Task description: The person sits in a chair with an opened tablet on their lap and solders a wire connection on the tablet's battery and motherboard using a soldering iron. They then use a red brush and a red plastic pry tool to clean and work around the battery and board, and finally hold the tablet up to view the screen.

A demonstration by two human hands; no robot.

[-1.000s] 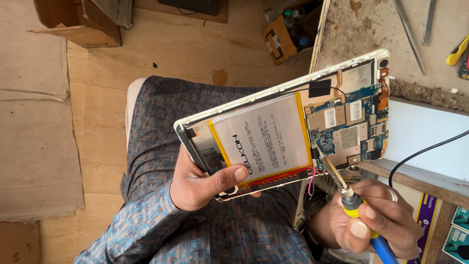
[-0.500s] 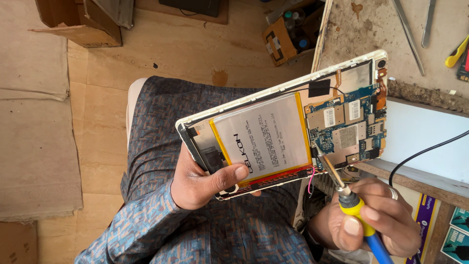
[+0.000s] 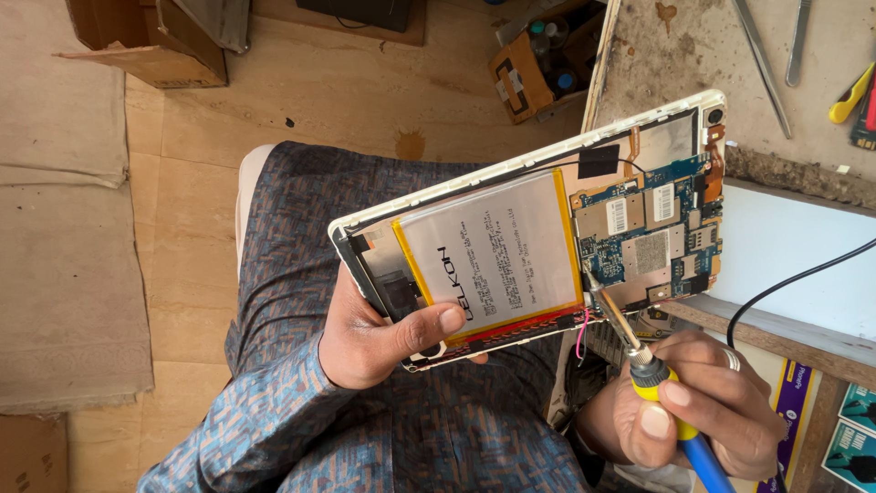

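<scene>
The left hand (image 3: 383, 342) has its fingers wrapped round the lower end of an opened tablet (image 3: 538, 237) held over the lap, thumb on the white, yellow-edged battery (image 3: 493, 256). The right hand (image 3: 693, 406) has its fingers closed on a yellow-and-blue soldering iron (image 3: 639, 356), its tip at the blue circuit board (image 3: 652, 242). A brown cardboard box (image 3: 529, 68) lies on the floor beside the stained bench (image 3: 693, 55).

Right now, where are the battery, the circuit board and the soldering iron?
battery (image 3: 488, 256): head view, middle of its white face.
circuit board (image 3: 652, 239): head view, a metal shield.
soldering iron (image 3: 613, 315): head view, its metal shaft.
</scene>
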